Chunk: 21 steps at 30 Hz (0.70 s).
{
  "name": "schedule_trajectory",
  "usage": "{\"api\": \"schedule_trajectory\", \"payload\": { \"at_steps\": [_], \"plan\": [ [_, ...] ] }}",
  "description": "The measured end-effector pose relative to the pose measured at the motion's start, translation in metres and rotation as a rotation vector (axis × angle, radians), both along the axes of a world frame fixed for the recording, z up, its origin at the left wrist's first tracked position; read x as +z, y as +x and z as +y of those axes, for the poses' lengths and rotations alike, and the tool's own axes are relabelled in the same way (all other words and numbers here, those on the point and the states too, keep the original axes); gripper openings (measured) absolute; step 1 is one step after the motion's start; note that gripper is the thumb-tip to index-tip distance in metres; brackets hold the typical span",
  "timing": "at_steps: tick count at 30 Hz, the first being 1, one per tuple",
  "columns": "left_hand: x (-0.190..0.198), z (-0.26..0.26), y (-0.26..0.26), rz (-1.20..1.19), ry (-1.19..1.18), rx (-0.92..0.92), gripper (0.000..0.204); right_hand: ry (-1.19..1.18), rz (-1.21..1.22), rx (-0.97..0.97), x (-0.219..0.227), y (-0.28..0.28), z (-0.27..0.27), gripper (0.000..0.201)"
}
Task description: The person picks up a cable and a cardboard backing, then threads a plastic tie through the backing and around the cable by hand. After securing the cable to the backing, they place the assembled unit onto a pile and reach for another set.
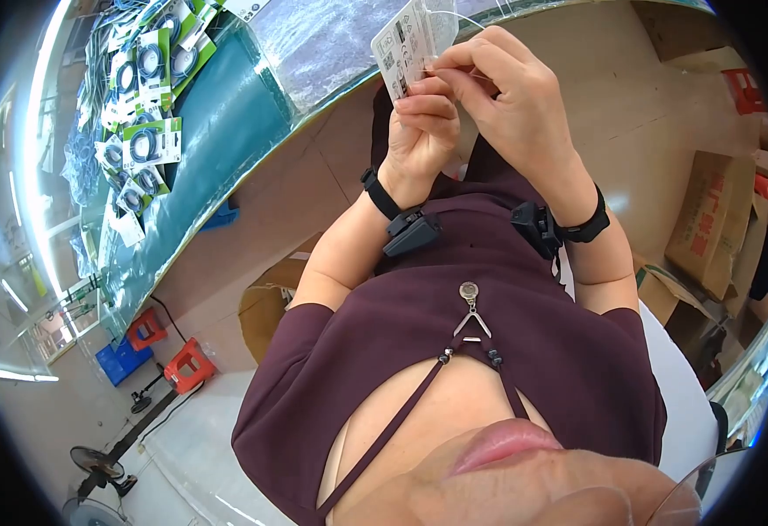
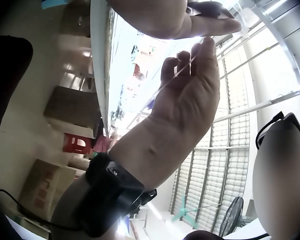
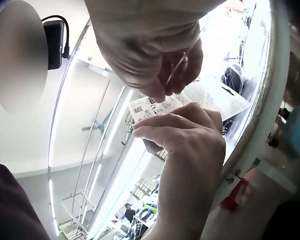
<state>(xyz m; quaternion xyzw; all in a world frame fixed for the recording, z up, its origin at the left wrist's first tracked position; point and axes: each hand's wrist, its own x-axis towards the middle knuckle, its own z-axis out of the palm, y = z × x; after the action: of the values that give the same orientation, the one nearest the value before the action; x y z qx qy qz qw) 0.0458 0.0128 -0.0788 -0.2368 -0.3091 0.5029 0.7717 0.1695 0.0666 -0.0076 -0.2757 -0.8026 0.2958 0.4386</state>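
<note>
My left hand [image 1: 425,131] grips a white printed packaging card [image 1: 391,60], its fingers bent over the lower edge. A QR code and small print cover the card, and clear plastic shows along its far side. At the card's right edge my right hand [image 1: 520,96] pinches a thin pale strand [image 3: 178,67], thumb against forefinger. In the right wrist view the left hand [image 3: 190,145] holds the card [image 3: 152,109] from below, and the right hand's fingertips are right at its face. The left wrist view shows the right hand [image 2: 187,95] with the strand crossing its fingers.
Many carded coiled blue cables [image 1: 149,61] are piled on the green-covered table [image 1: 226,114] at left. Cardboard boxes [image 1: 708,215] stand on the floor at right. Red stools [image 1: 189,366] and a blue bin [image 1: 123,359] are at lower left, near a fan [image 1: 95,460].
</note>
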Motion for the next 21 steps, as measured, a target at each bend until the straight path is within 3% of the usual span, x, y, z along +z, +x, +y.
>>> {"api": "schedule_trajectory", "payload": {
  "at_steps": [15,21],
  "plan": [
    [-0.005,-0.001,-0.005,0.157,-0.151,0.017,0.016,0.002,0.033,0.005,-0.011,-0.012,0.002,0.002],
    [-0.022,0.003,-0.015,0.421,0.061,0.098,0.027,0.014,0.05,0.126,-0.014,-0.001,0.006,0.013]
  ]
}}
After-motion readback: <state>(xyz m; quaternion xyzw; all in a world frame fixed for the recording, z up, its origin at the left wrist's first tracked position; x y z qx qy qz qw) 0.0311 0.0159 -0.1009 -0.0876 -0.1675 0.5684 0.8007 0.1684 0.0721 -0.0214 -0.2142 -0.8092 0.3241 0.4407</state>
